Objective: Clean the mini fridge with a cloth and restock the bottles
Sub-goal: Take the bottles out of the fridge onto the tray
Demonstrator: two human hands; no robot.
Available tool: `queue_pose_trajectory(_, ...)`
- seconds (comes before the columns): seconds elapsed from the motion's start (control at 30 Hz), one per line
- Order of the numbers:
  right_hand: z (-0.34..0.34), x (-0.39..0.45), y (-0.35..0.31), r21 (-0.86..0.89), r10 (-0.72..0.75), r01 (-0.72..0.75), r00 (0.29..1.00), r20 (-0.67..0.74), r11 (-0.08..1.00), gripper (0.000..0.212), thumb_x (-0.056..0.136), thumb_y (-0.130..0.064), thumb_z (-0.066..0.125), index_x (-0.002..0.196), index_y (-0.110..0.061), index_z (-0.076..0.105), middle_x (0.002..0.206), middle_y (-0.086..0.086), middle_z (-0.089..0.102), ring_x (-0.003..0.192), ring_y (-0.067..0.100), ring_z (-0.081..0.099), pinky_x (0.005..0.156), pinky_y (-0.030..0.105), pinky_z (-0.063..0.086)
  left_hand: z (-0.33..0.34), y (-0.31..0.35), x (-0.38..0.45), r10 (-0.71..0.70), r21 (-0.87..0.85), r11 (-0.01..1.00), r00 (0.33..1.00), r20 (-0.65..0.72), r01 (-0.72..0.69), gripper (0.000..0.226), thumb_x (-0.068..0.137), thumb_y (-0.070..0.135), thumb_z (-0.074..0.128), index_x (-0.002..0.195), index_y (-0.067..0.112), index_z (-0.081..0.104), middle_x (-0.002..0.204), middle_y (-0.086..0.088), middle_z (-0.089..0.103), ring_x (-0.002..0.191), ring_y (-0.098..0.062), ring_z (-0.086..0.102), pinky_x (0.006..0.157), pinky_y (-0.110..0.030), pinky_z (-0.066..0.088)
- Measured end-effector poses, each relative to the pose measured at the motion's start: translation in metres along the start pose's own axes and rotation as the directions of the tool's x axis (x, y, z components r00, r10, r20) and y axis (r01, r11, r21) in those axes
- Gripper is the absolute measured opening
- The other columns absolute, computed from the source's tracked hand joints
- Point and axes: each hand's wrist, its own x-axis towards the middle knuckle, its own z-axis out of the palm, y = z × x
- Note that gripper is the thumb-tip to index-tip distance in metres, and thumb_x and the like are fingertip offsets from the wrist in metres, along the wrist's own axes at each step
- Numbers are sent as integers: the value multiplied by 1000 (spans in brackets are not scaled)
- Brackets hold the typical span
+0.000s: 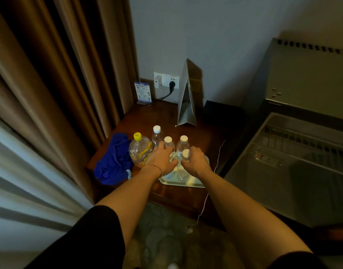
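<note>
Several clear white-capped water bottles stand on a white tray (194, 183) on a dark wooden table (188, 197). My right hand (196, 162) grips the nearest white-capped bottle (186, 154) by its neck. My left hand (160, 159) is curled round another white-capped bottle (168, 141) on the tray. A larger yellow-capped bottle (139, 150) stands left of the tray, and a blue cloth (113, 162) lies crumpled beside it. The mini fridge (302, 90) stands at the right with its door (283, 171) swung open, its shelves bare.
Brown curtains (60, 84) hang at the left. A folded white card (186, 101), a small blue sign (143, 93) and a wall socket (166, 80) with a plug sit behind the bottles. A thin white cable (215, 167) trails off the table edge to the carpet.
</note>
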Motion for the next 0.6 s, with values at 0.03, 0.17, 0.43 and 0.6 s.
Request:
queue_pose_trajectory(0.03,0,0,1,-10,5,-5,1000,5,1000,52,89,-22,68,135,-9,46,135,13,45,119,31,54,98,42,48,-2,0,-1,-19,-2,1000,1000,-2,19,46,92,43,53,131,21,46,131,-9,36,120,-30,45,93,-43,49)
queue_pose_trajectory(0.17,-5,-5,6,-42,-1,2,1000,12,999,52,89,-28,69,132,-9,47,134,12,45,117,32,55,96,44,49,-5,1,-4,-56,-16,998,998,-10,56,49,92,46,51,134,22,44,132,-8,34,118,-29,46,88,-44,51)
queue_pose_trajectory(0.43,-26,-22,25,-71,-2,6,999,49,997,57,90,-36,70,135,-11,46,137,11,47,118,28,53,98,43,50,-1,10,-20,-78,42,996,997,-18,78,54,90,58,47,134,29,41,137,-5,33,125,-27,40,90,-47,52)
queue_pose_trajectory(0.6,-42,-42,41,-33,-16,21,991,134,999,62,94,-35,65,145,-13,39,146,9,39,127,29,48,105,43,46,-2,25,-35,-90,41,995,992,-86,94,68,88,60,48,147,32,26,144,-3,26,132,-28,32,90,-46,52)
